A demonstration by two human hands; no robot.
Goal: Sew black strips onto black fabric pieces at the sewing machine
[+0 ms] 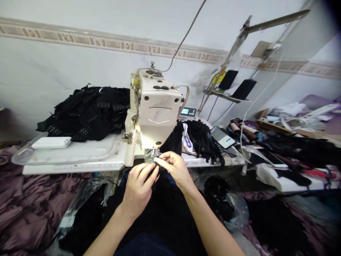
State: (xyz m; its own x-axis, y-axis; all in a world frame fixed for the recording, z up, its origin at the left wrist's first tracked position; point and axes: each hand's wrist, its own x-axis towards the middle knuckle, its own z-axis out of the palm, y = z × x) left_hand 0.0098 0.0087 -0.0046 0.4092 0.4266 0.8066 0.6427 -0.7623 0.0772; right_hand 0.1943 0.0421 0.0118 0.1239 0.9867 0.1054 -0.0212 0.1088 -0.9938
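Left hand and right hand pinching black fabric at presser foot

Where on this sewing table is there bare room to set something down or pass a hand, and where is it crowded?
The clear plate between the white power bank, sewing machine and black fabric pile is open. Black strips crowd the machine's right; the left hand and right hand crowd the presser foot.

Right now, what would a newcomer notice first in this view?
The cream industrial sewing machine dominates the centre, the left hand and right hand meeting at its presser foot over black fabric. A heap of black fabric lies on the table to its left; black strips hang to its right.
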